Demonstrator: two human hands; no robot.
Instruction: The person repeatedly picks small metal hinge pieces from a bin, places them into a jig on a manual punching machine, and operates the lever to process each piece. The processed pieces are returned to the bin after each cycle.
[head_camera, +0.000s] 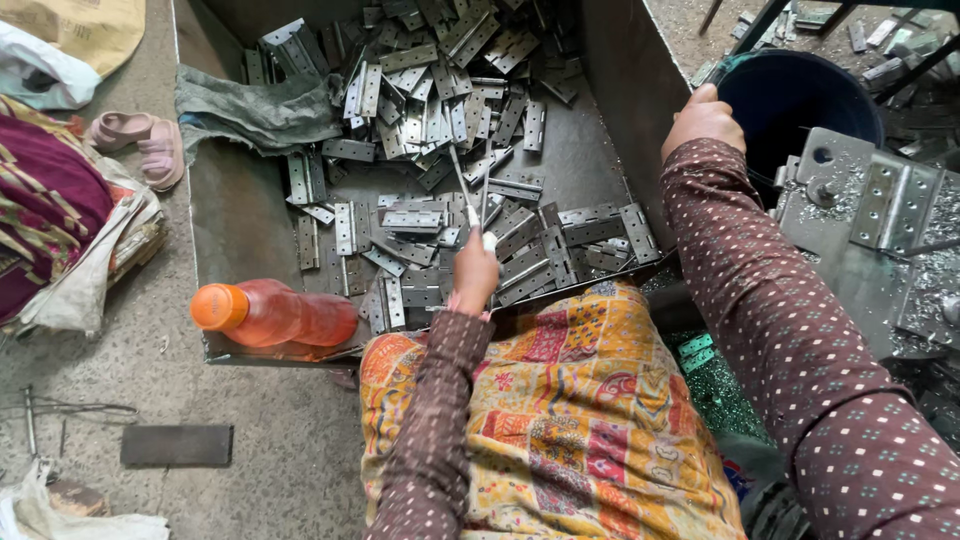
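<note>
**Thin Rods Held Over a Tray of Hinges**

In the middle of the frame, the left hand (475, 272) is seen with its fingers closed around two thin metal rods with pale ends (472, 190). The rods are pointed up and away, over a heap of flat grey metal hinges (450, 110). The hinges are spread across a big grey metal tray (240, 220) that fills the upper middle of the frame.

At the upper right, the right hand (703, 118) is closed into a fist on the top edge of the tray's right wall. What is gripped there cannot be told. Just beside it, a dark blue round bucket (800, 100) is seen.

An orange plastic bottle with an orange cap (275, 315) is laid on its side at the lower left corner of the tray. A crumpled grey-green cloth (255, 110) is draped over the tray's upper left part.

A bright patterned cloth is worn over the lap at the bottom.
</note>
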